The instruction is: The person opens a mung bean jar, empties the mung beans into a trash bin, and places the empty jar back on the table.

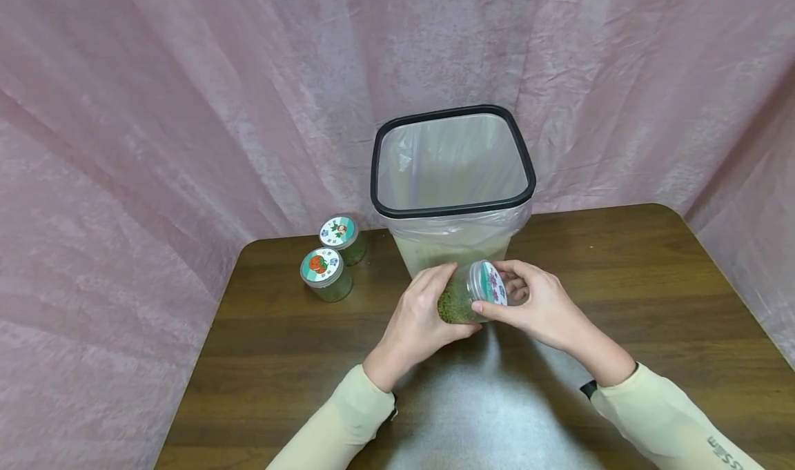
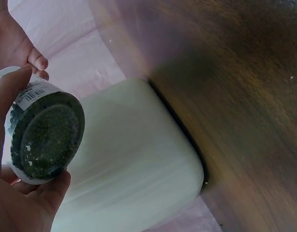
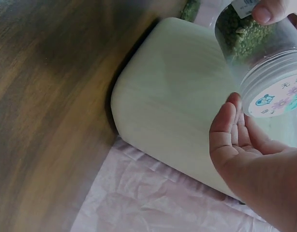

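My left hand (image 1: 422, 311) grips a clear plastic jar (image 1: 456, 297) of green granules, tilted on its side in front of the bin. In the left wrist view, the jar's round base (image 2: 49, 137) faces the camera, with a barcode label on its side. The lid (image 3: 279, 96), printed with pink flowers, points toward my right hand (image 1: 540, 301). That hand's fingers are loosely bent beside the lid, and its thumb overlaps the lid's near edge in the head view. In the right wrist view its fingertips (image 3: 233, 99) are right at the lid's rim.
A cream bin (image 1: 428, 248) with a black rim and a clear liner stands at the table's back edge. Left of it are two more lidded jars, one with an orange fruit picture (image 1: 329, 284), the other behind it (image 1: 354, 249). Pink curtains (image 1: 279, 97) hang behind the brown table (image 1: 261, 380).
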`<move>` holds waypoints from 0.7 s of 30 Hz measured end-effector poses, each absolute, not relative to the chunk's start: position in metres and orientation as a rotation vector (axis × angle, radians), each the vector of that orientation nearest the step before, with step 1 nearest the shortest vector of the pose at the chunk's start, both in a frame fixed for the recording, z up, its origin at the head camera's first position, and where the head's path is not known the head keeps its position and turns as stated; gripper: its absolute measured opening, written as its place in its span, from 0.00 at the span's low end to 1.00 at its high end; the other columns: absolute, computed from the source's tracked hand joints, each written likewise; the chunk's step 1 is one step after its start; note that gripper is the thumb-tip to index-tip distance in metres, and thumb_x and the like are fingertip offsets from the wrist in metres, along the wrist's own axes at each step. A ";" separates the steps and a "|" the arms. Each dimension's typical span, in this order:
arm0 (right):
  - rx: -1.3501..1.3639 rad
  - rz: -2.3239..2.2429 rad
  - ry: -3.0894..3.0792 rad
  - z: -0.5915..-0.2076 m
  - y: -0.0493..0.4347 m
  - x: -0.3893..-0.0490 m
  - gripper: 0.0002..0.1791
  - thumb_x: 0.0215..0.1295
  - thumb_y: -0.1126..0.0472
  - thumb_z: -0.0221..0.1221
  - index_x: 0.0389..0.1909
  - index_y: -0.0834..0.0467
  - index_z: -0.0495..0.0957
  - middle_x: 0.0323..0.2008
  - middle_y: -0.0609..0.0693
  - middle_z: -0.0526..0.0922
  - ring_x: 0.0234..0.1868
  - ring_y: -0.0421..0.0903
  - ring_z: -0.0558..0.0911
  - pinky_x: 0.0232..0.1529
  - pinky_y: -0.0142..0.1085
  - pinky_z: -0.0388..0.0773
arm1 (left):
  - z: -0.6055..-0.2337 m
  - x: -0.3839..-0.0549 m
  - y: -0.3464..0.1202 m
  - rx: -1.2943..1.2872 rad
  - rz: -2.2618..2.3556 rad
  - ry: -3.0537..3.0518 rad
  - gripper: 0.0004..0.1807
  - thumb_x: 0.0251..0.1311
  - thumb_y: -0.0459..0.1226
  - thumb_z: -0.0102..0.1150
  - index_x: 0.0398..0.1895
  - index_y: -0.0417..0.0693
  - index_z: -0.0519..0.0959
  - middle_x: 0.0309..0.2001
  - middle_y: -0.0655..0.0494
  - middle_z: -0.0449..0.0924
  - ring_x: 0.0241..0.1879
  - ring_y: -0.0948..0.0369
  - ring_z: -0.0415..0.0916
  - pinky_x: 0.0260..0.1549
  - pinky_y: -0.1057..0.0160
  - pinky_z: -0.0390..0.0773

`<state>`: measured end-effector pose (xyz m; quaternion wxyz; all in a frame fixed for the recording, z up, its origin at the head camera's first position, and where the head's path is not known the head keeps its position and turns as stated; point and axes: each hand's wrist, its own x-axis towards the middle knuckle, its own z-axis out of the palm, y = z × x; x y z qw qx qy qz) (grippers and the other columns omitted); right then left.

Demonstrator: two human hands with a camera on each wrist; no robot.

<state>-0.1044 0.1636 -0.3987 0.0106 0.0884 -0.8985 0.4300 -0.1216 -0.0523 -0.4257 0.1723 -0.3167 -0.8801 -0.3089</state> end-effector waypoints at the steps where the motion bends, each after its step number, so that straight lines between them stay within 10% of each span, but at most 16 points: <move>1: 0.264 1.343 -2.810 -0.399 0.164 -0.104 0.37 0.42 0.35 0.67 0.53 0.49 0.73 0.36 0.43 0.80 0.35 0.39 0.79 0.36 0.34 0.78 | -0.426 -0.122 -0.052 -0.904 -0.876 -2.495 0.49 0.32 0.53 0.76 0.62 0.46 0.68 0.57 0.58 0.73 0.59 0.65 0.68 0.58 0.67 0.72; 21: 0.323 1.249 -2.785 -0.399 0.162 -0.104 0.37 0.41 0.36 0.68 0.54 0.47 0.73 0.41 0.40 0.77 0.39 0.40 0.77 0.40 0.35 0.75 | -0.427 -0.123 -0.053 -0.926 -0.832 -2.495 0.49 0.33 0.54 0.75 0.63 0.47 0.67 0.57 0.58 0.72 0.59 0.63 0.68 0.59 0.66 0.71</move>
